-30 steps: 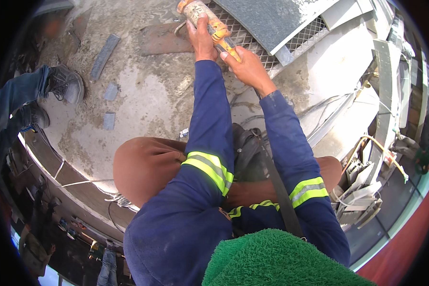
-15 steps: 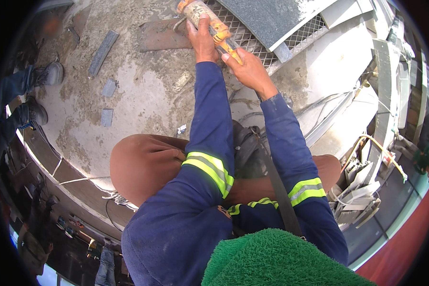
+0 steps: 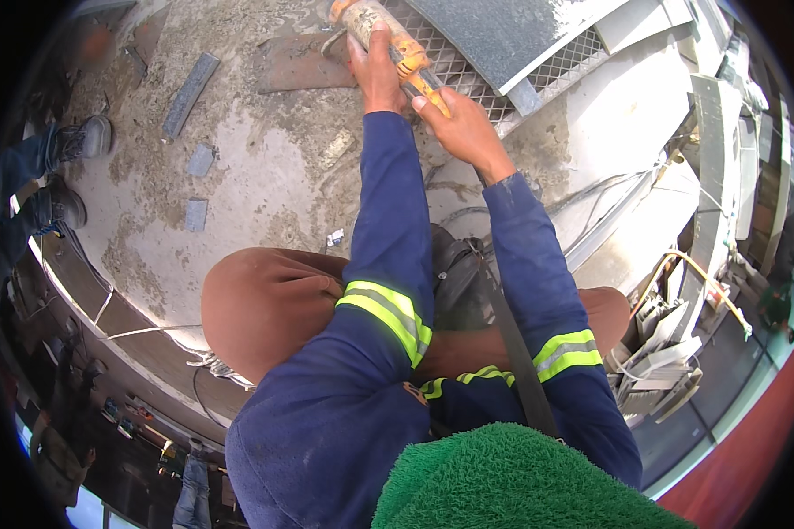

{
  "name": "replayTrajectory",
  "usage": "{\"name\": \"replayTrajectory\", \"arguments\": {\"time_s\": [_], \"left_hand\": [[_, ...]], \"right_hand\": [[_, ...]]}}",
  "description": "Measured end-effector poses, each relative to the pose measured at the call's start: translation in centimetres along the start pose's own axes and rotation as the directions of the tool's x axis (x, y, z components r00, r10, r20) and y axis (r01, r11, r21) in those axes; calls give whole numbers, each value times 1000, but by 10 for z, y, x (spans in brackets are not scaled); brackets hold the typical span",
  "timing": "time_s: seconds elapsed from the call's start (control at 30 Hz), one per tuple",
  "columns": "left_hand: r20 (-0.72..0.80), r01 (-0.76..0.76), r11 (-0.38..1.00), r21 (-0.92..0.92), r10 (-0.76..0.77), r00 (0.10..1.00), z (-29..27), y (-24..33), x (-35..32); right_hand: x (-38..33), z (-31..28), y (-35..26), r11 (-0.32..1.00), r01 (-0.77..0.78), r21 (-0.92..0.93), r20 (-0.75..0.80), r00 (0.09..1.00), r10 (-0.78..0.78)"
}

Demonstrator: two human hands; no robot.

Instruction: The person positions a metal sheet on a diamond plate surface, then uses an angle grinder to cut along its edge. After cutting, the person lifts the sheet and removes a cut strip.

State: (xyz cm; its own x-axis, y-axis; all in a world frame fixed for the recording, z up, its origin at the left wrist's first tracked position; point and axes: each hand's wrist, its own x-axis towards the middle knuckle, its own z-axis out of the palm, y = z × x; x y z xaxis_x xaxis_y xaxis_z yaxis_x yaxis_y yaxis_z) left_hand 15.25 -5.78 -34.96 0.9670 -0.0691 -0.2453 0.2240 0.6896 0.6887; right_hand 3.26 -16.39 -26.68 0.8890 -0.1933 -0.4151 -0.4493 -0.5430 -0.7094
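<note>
Two bare hands on one tool, up at twelve o'clock, and both are clamped on! The left hand (image 3: 378,78) has the dusty orange-and-grey tool (image 3: 406,55) around its thick body, thumb lying along the upper side, the other fingers curled mostly out of sight beneath. The right hand (image 3: 468,134) closes on the narrower yellow grip at the rear, thumb aimed towards half past ten, fingertips largely hidden. Neither palm hangs loose; the two hands sit just beside each other, and whether they touch I cannot tell.

Now the line of that tool: its long axis slants from half past ten down to half past four, the orange head at the far upper end, near the top edge of the view, grip end lower right.

Around it, a diamond-pattern metal mesh (image 3: 473,74) shows just beyond the tool, with a dark grey slab (image 3: 512,35) lying over it at one o'clock. A brown flat piece (image 3: 298,69) lies beside the left hand at eleven. Over at ten, a long grey strip (image 3: 191,95) rests on the stained floor (image 3: 265,167), while a co-worker's shoes (image 3: 85,138) stand between nine and ten, well apart from the action.
</note>
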Motion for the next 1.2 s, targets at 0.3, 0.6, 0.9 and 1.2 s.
{"name": "replayTrajectory", "arguments": {"time_s": [0.3, 0.6, 0.9, 1.2], "left_hand": [[-72, 8, 1000, 25, -7, 997, 5, -3, 7], [-103, 34, 999, 34, -30, 994, 17, 10, -15], [-62, 44, 999, 28, -42, 997, 16, 11, -18], [-65, 0, 999, 39, 3, 998, 14, 5, -23]], "right_hand": [[3, -5, -5, 998, -65, 21, 19, 998, 65], [-2, 0, 11, 999, 29, -32, -27, 999, -30], [-13, -5, 5, 999, -37, 0, 21, 999, 37], [-21, -4, 5, 998, -54, 40, 17, 998, 53]]}}
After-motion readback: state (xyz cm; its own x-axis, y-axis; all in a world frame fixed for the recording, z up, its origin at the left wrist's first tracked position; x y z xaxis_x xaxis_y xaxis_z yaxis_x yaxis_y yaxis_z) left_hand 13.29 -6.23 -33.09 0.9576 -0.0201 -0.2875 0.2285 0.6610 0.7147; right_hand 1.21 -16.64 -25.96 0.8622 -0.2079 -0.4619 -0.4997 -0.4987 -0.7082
